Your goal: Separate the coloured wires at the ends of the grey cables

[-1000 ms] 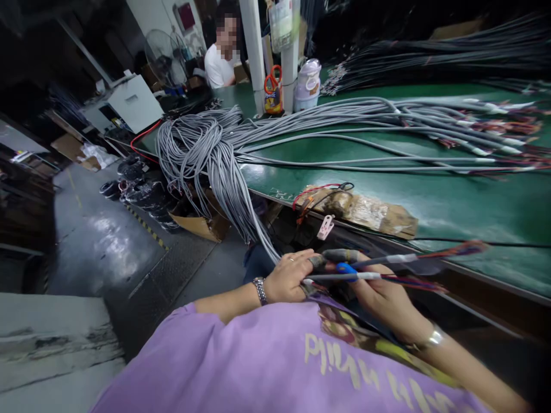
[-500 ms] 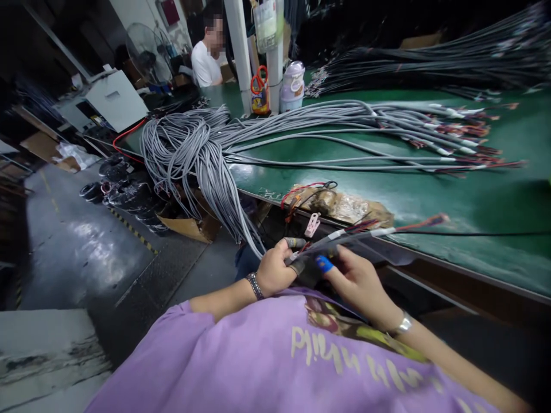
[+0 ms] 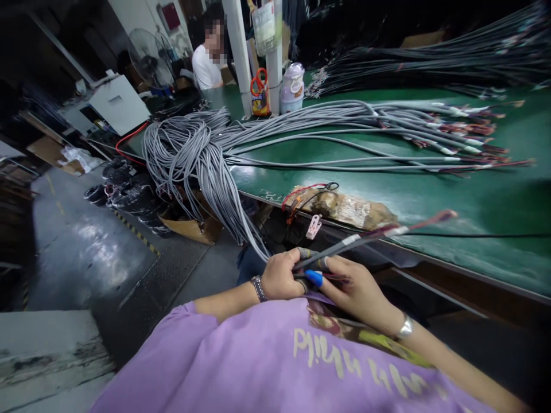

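Observation:
My left hand [image 3: 280, 276] is closed round a grey cable [image 3: 340, 246] just below the edge of the green table [image 3: 451, 201]. The cable's stripped end, with red and dark wires [image 3: 430, 221], points right over the table edge. My right hand [image 3: 355, 289] is next to the left one, its fingers pinched on thin coloured wires near the cable; one finger wears a blue cot [image 3: 314, 278]. A watch sits on my left wrist and a bracelet on my right.
A big bundle of grey cables [image 3: 206, 155] hangs off the table's left end and runs right. Black cables [image 3: 430, 57] lie at the back. Scissors [image 3: 259, 83] and a jug [image 3: 291, 87] stand by a white post. Another person [image 3: 206, 57] sits far back.
The cable end has swung from level to slanting up right over the table edge. My hands dropped slightly and stayed close together; the view shifted a little.

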### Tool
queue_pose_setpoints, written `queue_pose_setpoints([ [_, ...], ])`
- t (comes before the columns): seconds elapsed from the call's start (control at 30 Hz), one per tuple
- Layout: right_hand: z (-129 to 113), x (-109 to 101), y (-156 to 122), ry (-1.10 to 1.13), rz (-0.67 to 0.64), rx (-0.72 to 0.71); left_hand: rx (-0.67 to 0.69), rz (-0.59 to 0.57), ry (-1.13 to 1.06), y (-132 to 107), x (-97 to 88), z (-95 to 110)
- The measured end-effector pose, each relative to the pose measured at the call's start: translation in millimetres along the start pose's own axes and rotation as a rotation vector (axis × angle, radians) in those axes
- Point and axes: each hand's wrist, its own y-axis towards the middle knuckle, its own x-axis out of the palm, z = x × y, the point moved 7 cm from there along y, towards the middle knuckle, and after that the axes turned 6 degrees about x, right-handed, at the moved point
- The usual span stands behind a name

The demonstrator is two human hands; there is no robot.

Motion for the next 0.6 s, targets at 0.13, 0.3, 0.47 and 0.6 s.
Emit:
queue_pose_setpoints([
  [0.13,-1.1,-2.5,-5.0,0.001,-0.007,-0.059,0.015,0.053,-0.24,-6.0,-11.5,6.9],
  [0.3,15.2,-4.7,-3.1,-0.01,0.04,0.008,-0.151,0.421,-0.636,-12.0,-45.9,-10.6],
  [0.47,58.1,-38.9,-10.0,-0.062,0.338,0.245,-0.14,0.62,-0.822,-28.9,-114.3,-22.1],
  [0.6,76.1,-52.7,-18.8,0.065,0.423,0.346,-0.293,0.528,-0.64,-50.7,-144.7,-29.3],
])
